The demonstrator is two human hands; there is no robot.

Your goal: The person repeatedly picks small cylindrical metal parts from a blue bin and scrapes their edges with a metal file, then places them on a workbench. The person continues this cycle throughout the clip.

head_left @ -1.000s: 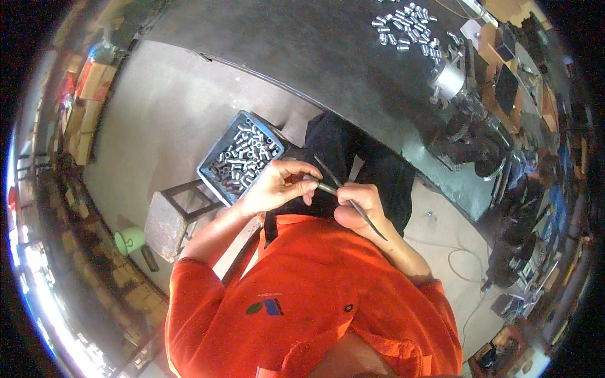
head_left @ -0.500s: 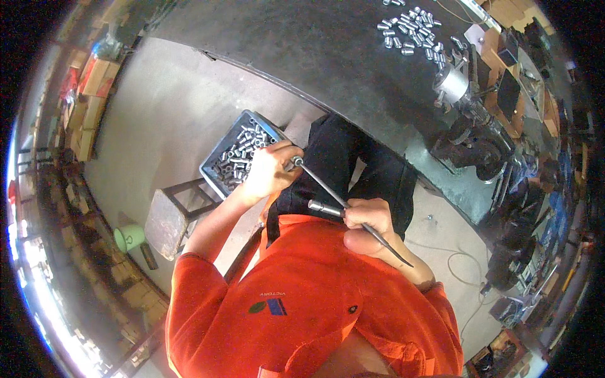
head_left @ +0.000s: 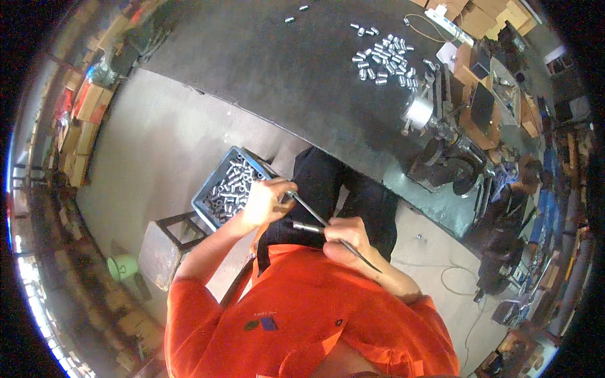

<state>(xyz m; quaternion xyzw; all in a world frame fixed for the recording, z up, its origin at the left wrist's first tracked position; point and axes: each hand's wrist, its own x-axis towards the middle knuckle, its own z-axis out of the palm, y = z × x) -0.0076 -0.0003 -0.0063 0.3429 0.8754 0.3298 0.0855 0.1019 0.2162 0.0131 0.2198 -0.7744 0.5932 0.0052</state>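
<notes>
My right hand [head_left: 345,238] is closed around a long thin metal bar [head_left: 310,208] with a tapering, slightly bent tail. A shiny metal cylinder [head_left: 306,227] also juts from that fist, below the bar. At the bar's upper end, the fingers of my left hand [head_left: 268,203] pinch a small round metal piece [head_left: 288,195], mostly covered; whether it belongs to the bar I cannot tell. Just beyond my left hand is a blue crate [head_left: 206,213] of short metal cylinders [head_left: 233,179]. Both hands are held above my lap.
Several shiny metal cylinders [head_left: 384,60] lie loose on the dark bench [head_left: 271,69] ahead. A clamp-like metal fixture [head_left: 419,113] stands at the bench's right. To the left are a worn stool [head_left: 165,249] and a pale green bucket [head_left: 123,267]. A cable [head_left: 450,277] trails on the floor.
The view has tilted up, so the bench shows more and the crate sits lower. Both hands keep their hold on the bar and metal pieces, with little change between them.
</notes>
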